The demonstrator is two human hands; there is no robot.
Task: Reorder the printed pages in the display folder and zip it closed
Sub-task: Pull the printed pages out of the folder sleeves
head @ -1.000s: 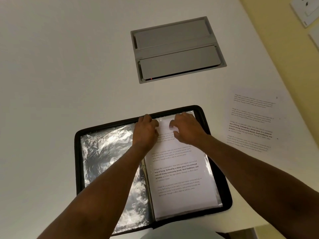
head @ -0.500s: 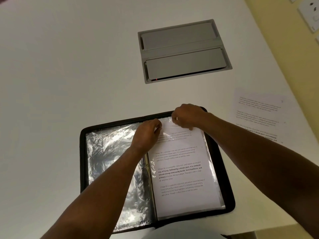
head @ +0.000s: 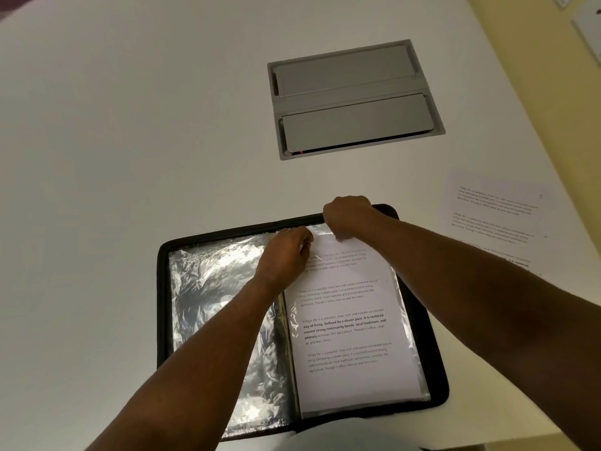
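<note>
A black zip display folder [head: 437,353] lies open on the white table, its left side showing crinkled clear sleeves [head: 211,304]. A printed page [head: 351,333] sits in the right sleeve. My left hand [head: 286,255] pinches the sleeve's top edge near the spine. My right hand [head: 349,216] grips the top edge of the printed page at the folder's far rim. A second printed page [head: 494,216] lies loose on the table to the right.
A grey recessed cable hatch [head: 354,99] is set into the table beyond the folder. The table's right edge runs along a yellow wall [head: 533,102] with a socket plate [head: 588,24]. The near table edge is just below the folder.
My right hand has moved from the page's upper middle up to its top edge at the folder rim. The left hand stays at the sleeve's top. The view shifted slightly.
</note>
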